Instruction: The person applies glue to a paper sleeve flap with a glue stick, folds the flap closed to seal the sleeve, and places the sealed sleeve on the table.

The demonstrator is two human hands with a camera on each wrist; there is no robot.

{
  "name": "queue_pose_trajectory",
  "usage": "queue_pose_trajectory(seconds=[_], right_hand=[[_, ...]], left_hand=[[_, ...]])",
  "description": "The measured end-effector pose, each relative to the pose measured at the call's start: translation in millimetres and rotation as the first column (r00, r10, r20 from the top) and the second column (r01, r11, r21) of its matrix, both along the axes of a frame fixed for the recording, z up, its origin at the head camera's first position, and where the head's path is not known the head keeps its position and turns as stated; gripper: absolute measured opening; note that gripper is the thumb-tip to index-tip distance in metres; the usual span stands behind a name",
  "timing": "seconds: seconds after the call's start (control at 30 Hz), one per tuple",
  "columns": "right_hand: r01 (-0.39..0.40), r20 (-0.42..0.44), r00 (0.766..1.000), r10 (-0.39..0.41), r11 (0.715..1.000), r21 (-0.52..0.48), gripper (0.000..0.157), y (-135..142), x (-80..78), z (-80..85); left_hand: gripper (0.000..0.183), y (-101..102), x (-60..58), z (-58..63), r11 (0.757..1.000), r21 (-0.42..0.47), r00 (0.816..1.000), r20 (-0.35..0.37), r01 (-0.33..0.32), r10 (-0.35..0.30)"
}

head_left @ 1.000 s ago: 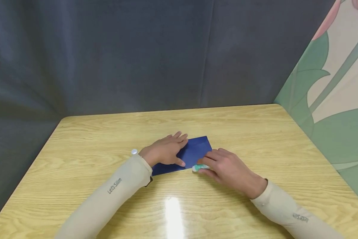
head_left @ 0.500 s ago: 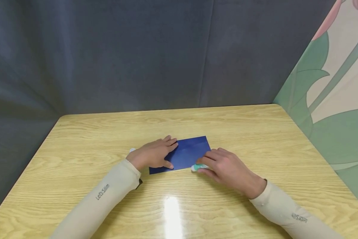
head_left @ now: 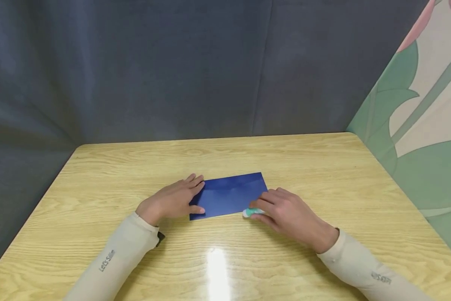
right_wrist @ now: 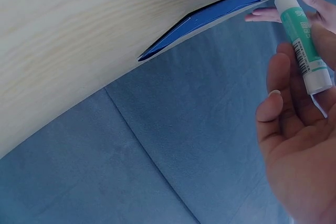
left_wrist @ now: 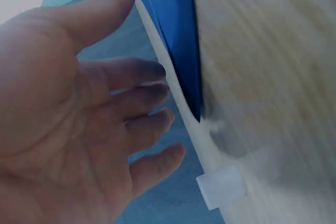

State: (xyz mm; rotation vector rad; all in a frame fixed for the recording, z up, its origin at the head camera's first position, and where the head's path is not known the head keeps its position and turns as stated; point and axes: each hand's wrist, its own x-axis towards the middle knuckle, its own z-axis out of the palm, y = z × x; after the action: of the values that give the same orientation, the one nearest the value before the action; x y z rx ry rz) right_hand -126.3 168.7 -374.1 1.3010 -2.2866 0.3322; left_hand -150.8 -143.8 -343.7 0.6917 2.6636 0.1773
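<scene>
A folded sheet of blue paper (head_left: 230, 194) lies slightly slanted on the wooden table. At its left end my left hand (head_left: 172, 200) rests with fingers spread, the thumb on the near corner. My right hand (head_left: 287, 215) grips a green and white glue stick (right_wrist: 300, 38), its tip right at the paper's near edge toward the right. In the left wrist view, a small white cap (left_wrist: 223, 186) lies on the table near my left fingers; in the head view it is hidden by that hand.
The wooden table (head_left: 304, 163) runs back to a dark grey curtain (head_left: 172, 75). A wall with a painted leaf and flower pattern (head_left: 428, 138) stands along the right side. Light glares off the table in front of the paper.
My left hand has slid left along the paper from its middle to its left end, uncovering more blue. The white cap has become hidden behind it. My right hand with the glue stick has stayed put.
</scene>
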Motion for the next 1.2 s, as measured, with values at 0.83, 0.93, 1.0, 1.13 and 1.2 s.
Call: queue_pose_trajectory(seconds=[0.83, 0.93, 1.0, 1.13, 1.2], right_hand=[[0.015, 0.013, 1.0, -0.015, 1.0, 0.011, 0.019, -1, 0.6, 1.7], [0.009, 0.008, 1.0, -0.009, 1.0, 0.006, 0.019, -1, -0.2, 1.1], [0.008, 0.008, 1.0, -0.008, 1.0, 0.005, 0.019, -1, -0.4, 0.9], [0.01, 0.021, 1.0, -0.01, 1.0, 0.004, 0.02, -1, -0.1, 0.9], [0.009, 0.025, 1.0, -0.009, 1.0, 0.001, 0.02, -1, -0.1, 0.7]], left_hand=[[0.073, -12, -6.8, -11.7, 0.996, 0.012, 0.995, 0.038, 0.087, -0.088], [0.072, -10, -6.0, -10.8, 0.996, 0.011, 0.995, 0.027, 0.092, -0.092], [0.072, -9, -5.4, -10.4, 0.996, 0.011, 0.996, 0.025, 0.089, -0.089], [0.072, -8, -3.8, -11.0, 0.996, 0.005, 0.996, 0.018, 0.087, -0.087], [0.072, -7, -2.8, -11.7, 0.997, -0.001, 0.997, 0.008, 0.081, -0.081]])
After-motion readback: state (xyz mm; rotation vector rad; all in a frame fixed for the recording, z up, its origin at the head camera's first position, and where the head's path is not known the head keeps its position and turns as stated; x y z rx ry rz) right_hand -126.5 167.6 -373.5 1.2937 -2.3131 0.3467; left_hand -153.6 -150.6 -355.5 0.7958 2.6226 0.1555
